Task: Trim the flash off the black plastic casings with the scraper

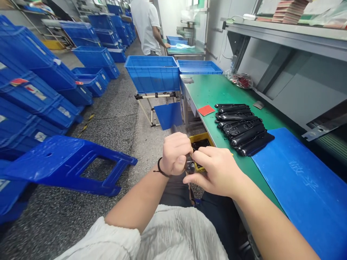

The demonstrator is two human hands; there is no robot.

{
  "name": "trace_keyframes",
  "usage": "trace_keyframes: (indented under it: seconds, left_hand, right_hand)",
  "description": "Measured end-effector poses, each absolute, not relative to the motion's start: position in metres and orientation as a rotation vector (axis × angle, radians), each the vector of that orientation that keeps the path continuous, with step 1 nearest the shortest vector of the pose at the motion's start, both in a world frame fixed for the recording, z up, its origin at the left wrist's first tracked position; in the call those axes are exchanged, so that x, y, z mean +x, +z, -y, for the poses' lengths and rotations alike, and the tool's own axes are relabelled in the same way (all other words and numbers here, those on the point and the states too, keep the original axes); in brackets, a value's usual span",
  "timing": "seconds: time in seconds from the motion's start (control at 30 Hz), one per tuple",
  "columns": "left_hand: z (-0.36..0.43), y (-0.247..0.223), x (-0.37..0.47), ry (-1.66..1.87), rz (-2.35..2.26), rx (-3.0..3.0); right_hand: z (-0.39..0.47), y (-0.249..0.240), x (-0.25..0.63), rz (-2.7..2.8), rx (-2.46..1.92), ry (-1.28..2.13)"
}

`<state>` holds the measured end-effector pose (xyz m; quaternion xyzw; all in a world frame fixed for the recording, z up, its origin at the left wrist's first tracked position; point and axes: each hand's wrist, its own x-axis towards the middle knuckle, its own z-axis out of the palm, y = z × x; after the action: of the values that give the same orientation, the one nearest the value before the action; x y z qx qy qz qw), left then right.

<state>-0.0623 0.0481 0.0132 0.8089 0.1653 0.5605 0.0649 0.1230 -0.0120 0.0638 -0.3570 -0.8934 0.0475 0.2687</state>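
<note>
Over my lap, my left hand is closed around a black plastic part, whose rounded glossy end points toward me. My right hand pinches at the same part from the other side, fingers and thumb near its end. Most of the part is hidden by my hands. To the right, several long black plastic housings lie side by side in a row on the green table. Below and behind my hands, a yellow bin holds dark pieces I cannot make out.
A blue sheet covers the near part of the green table; a red card lies by its edge. Blue crates stand ahead and in stacks on the left. A blue stool is at my left. Someone in a white shirt stands farther off.
</note>
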Motion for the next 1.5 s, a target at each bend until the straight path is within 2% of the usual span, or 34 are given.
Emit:
trace_keyframes:
  seconds: [0.4,0.53,0.63,0.77,0.83,0.93,1.13,1.5]
  left_hand:
    - [-0.027,0.011,-0.043,1.759,-0.804,2.097]
    - [-0.012,0.008,-0.029,1.636,-0.936,1.86]
    - [-0.01,0.006,-0.031,1.468,-0.933,1.793]
    - [-0.016,0.004,-0.047,1.246,-0.787,1.811]
    - [-0.019,0.003,-0.055,1.208,-0.754,1.813]
    - [-0.019,0.003,-0.06,1.227,-0.72,1.811]
    - [-0.015,0.006,-0.056,1.168,-0.623,1.956]
    - [-0.005,0.008,-0.041,1.184,-0.703,1.786]
  right_hand:
    - [0.011,0.052,0.122,2.139,-0.846,-0.677]
    - [0.008,0.048,0.125,2.065,-0.824,-0.833]
    - [0.005,0.051,0.13,2.092,-0.801,-0.764]
    - [0.0,0.063,0.139,2.139,-0.765,-0.338]
    - [-0.002,0.069,0.144,2.15,-0.796,-0.135]
    - [-0.002,0.072,0.149,2.179,-0.889,-0.028]
    - [0.001,0.068,0.144,2.218,-1.013,-0.079]
    - [0.003,0.069,0.144,2.18,-0.977,-0.589]
